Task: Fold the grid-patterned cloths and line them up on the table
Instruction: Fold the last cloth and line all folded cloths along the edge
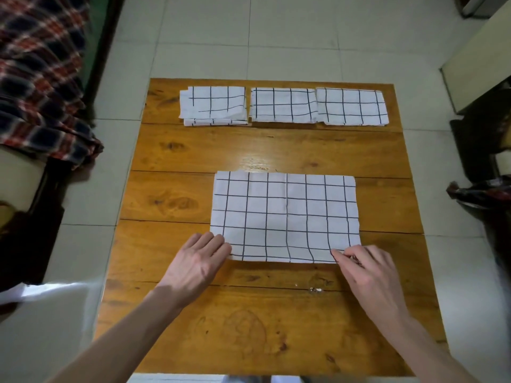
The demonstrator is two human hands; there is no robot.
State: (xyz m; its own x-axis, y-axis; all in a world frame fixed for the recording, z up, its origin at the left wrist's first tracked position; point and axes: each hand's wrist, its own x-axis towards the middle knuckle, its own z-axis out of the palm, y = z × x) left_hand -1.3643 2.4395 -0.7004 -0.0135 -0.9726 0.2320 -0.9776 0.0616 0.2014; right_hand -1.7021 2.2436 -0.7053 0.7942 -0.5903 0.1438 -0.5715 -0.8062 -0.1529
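Note:
A white cloth with a black grid (284,217) lies flat in the middle of the wooden table (171,322), folded to a wide rectangle. My left hand (197,264) rests on its near left corner, fingers together and flat. At the near right corner my right hand (365,269) pinches the cloth's edge between thumb and fingers. Along the far edge of the table three folded grid cloths lie in a row: left one (213,106), middle one (283,105), right one (351,107). The middle and right ones touch.
A plaid red and dark blue fabric (38,78) hangs over furniture at the left. Dark objects (481,194) stand beside the table at the right. White tiled floor (249,37) surrounds the table. A small scrap (316,290) lies on the wood near my right hand.

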